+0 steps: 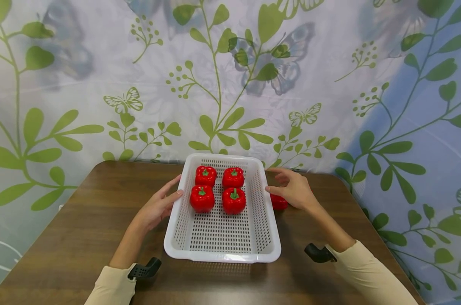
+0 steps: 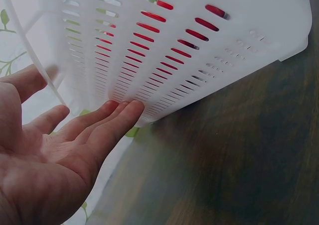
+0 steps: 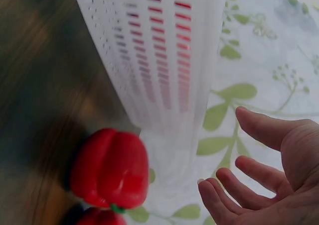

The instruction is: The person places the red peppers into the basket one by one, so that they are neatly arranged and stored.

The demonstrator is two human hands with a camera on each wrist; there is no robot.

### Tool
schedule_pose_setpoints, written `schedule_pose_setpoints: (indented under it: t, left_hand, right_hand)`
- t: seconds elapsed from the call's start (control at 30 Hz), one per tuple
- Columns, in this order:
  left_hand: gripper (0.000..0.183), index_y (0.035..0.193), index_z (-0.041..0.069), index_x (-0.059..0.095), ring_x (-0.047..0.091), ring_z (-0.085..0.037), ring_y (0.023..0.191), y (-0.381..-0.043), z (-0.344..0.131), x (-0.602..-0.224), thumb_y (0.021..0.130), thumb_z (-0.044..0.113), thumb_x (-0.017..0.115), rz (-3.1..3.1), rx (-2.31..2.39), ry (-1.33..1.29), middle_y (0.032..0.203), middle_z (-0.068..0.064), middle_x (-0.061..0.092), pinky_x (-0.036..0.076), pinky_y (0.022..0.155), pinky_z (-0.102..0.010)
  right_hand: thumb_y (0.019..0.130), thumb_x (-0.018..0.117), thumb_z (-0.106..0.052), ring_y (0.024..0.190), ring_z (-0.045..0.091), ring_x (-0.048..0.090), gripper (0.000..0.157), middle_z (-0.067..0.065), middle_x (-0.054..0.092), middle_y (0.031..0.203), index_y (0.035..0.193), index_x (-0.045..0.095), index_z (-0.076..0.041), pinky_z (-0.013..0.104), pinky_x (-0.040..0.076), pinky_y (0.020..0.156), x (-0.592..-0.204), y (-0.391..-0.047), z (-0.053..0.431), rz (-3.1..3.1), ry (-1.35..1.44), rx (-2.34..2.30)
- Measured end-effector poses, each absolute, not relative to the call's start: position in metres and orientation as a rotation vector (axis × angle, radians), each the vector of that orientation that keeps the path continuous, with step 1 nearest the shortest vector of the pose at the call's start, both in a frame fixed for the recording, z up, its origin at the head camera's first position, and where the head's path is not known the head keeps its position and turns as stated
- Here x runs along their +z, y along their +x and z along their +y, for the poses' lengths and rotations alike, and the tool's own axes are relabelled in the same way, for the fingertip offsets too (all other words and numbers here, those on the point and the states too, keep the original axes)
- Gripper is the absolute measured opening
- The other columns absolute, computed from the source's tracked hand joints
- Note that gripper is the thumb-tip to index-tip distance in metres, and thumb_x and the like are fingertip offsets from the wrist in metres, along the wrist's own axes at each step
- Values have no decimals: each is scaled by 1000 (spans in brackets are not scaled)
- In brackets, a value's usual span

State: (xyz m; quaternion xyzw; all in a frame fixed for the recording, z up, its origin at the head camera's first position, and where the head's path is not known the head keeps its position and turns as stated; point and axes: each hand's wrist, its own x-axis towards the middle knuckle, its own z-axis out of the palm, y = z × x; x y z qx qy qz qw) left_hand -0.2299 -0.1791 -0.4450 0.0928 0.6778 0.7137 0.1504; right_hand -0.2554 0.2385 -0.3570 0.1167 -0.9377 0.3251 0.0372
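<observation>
A white perforated plastic basket (image 1: 223, 256) stands on the wooden table with several red bell peppers (image 1: 202, 198) inside, green stems upward. My left hand (image 1: 158, 208) is at its left side. In the left wrist view, that hand's fingers (image 2: 117, 123) extend fairly straight to the outer wall, and the thumb reaches the rim. My right hand (image 1: 291, 188) hovers by the right rim, fingers loosely bent and holding nothing. The right wrist view shows a gap between this hand (image 3: 269, 180) and the basket. Outside the basket, below the right hand, lies another red bell pepper (image 1: 278, 202).
Part of a further red pepper (image 3: 99, 217) shows at the bottom of the right wrist view. The brown table (image 1: 120, 186) meets a leaf-and-butterfly patterned cloth (image 1: 223, 84) at the back. A dark band with a camera (image 1: 144, 269) is on each wrist.
</observation>
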Motion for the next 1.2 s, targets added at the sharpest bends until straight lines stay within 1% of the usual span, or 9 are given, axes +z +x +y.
schedule_pose_setpoints:
  t: [0.2,0.4,0.53,0.63,0.93,1.2]
  left_hand:
    - [66,163,32,21,61,-42,126,-233,-180,-443,106,30,54,1960,2042,261,155,-24,42,57,94,-53]
    - [66,163,32,20,60,-43,127,-234,-180,-442,106,30,54,1949,2045,267,155,-24,42,58,93,-53]
    - [66,163,32,20,59,-44,128,-235,-181,-442,106,30,54,1952,2040,269,155,-23,42,58,93,-53]
    - [66,163,32,20,59,-45,129,-235,-181,-442,106,30,53,1954,2036,275,155,-23,41,57,94,-53]
    - [66,163,32,20,58,-46,129,-238,-184,-444,106,30,53,1958,2030,282,156,-22,40,58,93,-54]
    - [66,163,32,20,57,-46,130,-240,-186,-444,106,30,54,1944,2034,274,157,-22,40,57,93,-54]
  right_hand:
    - [87,79,-37,122,40,62,66,22,63,135,144,55,-13,59,52,99,-365,-263,261,-2904,286,1077]
    - [89,78,-34,122,41,62,67,23,63,134,147,53,-12,60,52,99,-373,-265,274,-2921,250,1049]
    - [88,78,-33,125,44,59,71,24,60,138,149,49,-11,62,50,100,-380,-266,280,-2957,223,1036]
    - [87,79,-33,126,45,58,75,25,58,141,151,47,-11,62,51,99,-385,-267,284,-2991,202,1029]
    - [84,82,-29,121,48,60,81,29,54,142,151,44,-6,57,57,94,-404,-270,285,-3058,211,1041]
    - [81,84,-21,116,44,62,81,28,57,137,151,45,-6,54,57,94,-414,-275,283,-3069,236,1059]
